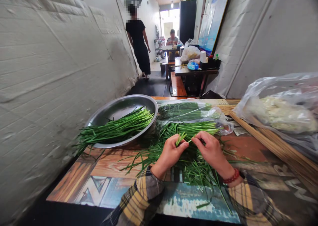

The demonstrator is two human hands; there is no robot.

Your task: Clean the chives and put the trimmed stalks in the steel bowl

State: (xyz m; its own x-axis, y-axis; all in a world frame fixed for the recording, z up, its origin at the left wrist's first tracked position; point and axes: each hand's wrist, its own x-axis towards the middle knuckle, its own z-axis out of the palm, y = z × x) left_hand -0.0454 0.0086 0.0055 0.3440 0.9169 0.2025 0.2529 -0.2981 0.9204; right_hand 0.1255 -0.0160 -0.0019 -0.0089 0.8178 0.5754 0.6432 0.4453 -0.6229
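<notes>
My left hand [173,149] is closed round a small bunch of garlic chives [181,138], their pale cut ends pointing up. A single stalk stretches across from it to my right hand [209,149], whose thumb and forefinger pinch its end. Beneath both hands lies a loose heap of garlic chives [198,173] spread over the table. Just behind, a thicker bundle of chives [196,128] lies beside a clear plastic bag [184,110] with more greens inside. To the left, a wide metal basin [119,107] holds a neat pile of chives [124,124] hanging over its rim.
Long wooden skewers [275,143] and a plastic bag of pale food [285,113] occupy the table's right side. The patterned tabletop [104,186] ends close to me. Behind it are a person in black [139,43], a seated person [172,40] and a cluttered table [193,70].
</notes>
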